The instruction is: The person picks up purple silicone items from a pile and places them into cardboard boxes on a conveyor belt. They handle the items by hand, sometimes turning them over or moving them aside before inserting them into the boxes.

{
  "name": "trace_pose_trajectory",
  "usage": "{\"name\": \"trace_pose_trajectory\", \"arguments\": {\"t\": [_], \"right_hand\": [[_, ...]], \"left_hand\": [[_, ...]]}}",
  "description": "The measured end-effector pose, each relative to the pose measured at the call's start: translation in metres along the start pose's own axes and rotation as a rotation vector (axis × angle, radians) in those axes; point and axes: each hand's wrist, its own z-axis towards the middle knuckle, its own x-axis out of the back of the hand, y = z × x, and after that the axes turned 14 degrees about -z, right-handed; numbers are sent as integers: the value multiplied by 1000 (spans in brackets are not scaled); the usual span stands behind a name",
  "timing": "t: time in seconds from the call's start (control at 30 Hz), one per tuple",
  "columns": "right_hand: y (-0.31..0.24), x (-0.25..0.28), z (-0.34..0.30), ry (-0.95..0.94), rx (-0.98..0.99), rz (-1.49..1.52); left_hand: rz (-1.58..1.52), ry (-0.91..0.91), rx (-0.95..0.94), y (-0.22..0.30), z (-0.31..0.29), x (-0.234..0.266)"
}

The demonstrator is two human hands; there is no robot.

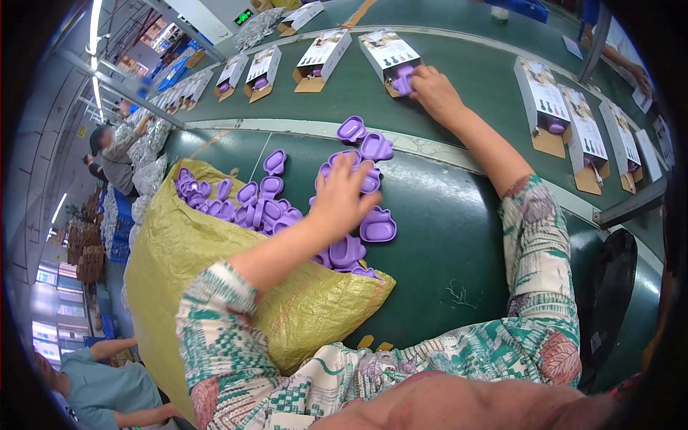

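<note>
My right hand [434,93] pinches a purple plastic tray-like piece [402,81] at the open near end of a white printed carton [388,50] on the far green belt. Part of that piece is hidden by my fingers. Over a loose cluster of similar purple pieces, my left hand [340,195] has its fingers spread, slightly blurred, with nothing visibly gripped. Just right of it lies a shallow purple piece [378,225] with a rounded hollow. More purple pieces [269,213] spill from the mouth of a yellow woven sack [208,265] under my left forearm.
Other open cartons [322,59] stand in a row along the belt, with more cartons [542,100] at right. A pale metal rail [301,128] divides belt and table. A black bag [609,301] lies at right. Co-workers [115,390] are at left; another person's hand [634,75] shows far right.
</note>
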Motion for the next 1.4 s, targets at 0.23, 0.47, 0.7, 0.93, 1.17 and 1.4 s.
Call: {"name": "trace_pose_trajectory", "arguments": {"t": [0.23,0.47,0.7,0.93,1.17,1.4], "right_hand": [[12,-25,18,19,-223,-282],[-92,24,-18,-11,215,389],[-91,27,-24,-236,104,49],[-79,29,-21,-378,-65,-118],[-56,12,0,-86,17,18],[-14,-30,49,-177,-56,-266]], "left_hand": [[171,-422,-48,29,-52,8],[155,-256,-114,-1,-36,-2],[155,-177,-112,-12,-18,-11],[135,-163,-89,-10,-12,-14],[163,-104,-118,-11,5,-24],[137,-93,-125,-13,7,-27]]}}
